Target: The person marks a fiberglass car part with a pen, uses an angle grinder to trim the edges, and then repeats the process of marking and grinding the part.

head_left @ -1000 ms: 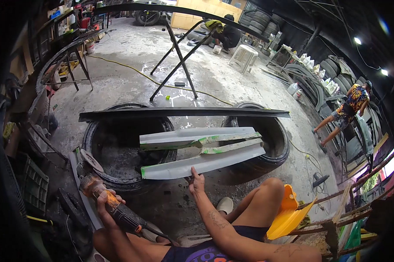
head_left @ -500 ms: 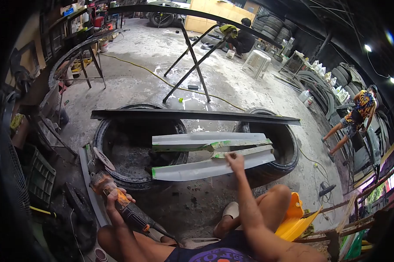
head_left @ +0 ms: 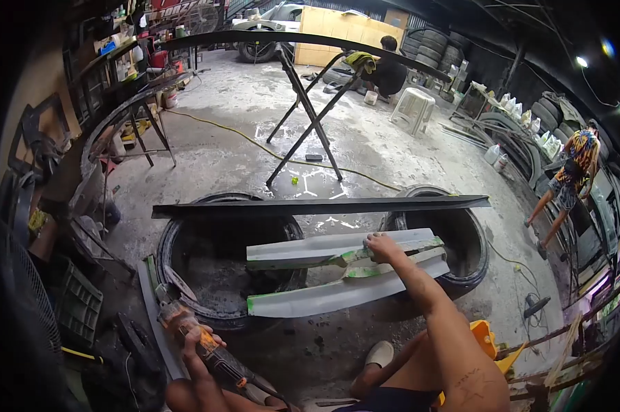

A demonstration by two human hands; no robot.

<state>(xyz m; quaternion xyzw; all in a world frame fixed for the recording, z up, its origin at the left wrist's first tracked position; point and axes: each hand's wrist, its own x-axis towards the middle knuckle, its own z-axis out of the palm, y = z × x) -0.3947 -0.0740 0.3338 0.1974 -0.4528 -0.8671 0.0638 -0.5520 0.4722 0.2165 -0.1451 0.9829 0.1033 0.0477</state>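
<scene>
My left hand is wrapped round the body of an orange and black power tool, whose round disc points up beside the left tyre. My right hand has its fingers closed at the edge of the farther grey panel, near its right part. A nearer grey panel with green marks at its left end lies alongside. Both panels rest across two tyres, the left tyre and the right tyre.
A long black strip spans the tyres' far side. Beyond it stands a black trestle. A person stands at the right, another person crouches farther back near a white stool. A green crate sits left.
My right hand has moved from the nearer panel's inner edge to the farther panel. The view has shifted, so the panels and tyres appear lower. My left hand still holds the tool.
</scene>
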